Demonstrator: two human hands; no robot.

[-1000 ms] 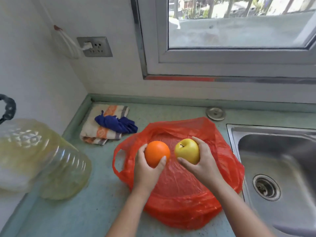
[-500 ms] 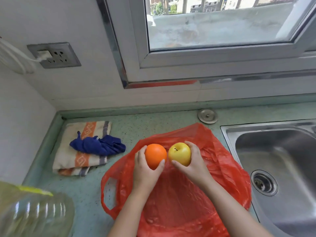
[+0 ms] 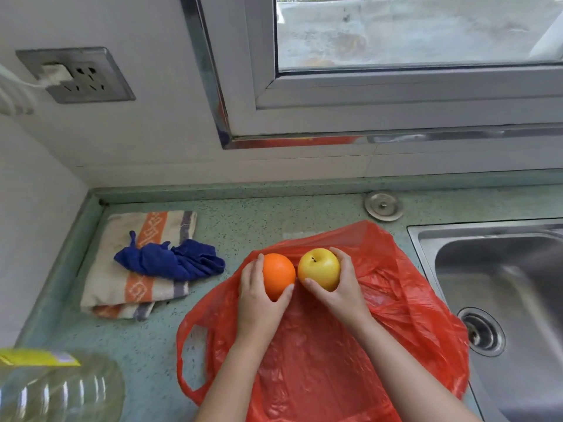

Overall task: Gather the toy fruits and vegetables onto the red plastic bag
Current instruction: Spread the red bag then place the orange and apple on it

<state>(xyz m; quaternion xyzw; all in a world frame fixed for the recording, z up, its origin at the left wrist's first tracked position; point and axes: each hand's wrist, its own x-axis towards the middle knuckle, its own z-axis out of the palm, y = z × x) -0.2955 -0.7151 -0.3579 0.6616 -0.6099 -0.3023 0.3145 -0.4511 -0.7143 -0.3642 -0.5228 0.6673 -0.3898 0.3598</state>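
Observation:
A red plastic bag (image 3: 405, 312) lies spread on the green speckled counter, left of the sink. My left hand (image 3: 259, 303) grips a toy orange (image 3: 277, 275) over the far part of the bag. Beside it, my right hand (image 3: 344, 290) holds a yellow toy apple (image 3: 318, 268) with its stem up. The two fruits nearly touch. I cannot tell whether they rest on the bag or hover just above it.
A folded striped towel (image 3: 122, 284) with a blue cloth (image 3: 173, 261) on it lies left of the bag. A steel sink (image 3: 499, 300) is on the right, a round metal cap (image 3: 384, 206) behind the bag. A clear oil jug (image 3: 58, 388) stands at bottom left.
Both hands have carried the fruits toward the far edge of the bag. My head has tilted, so the jug has slid to the bottom left corner.

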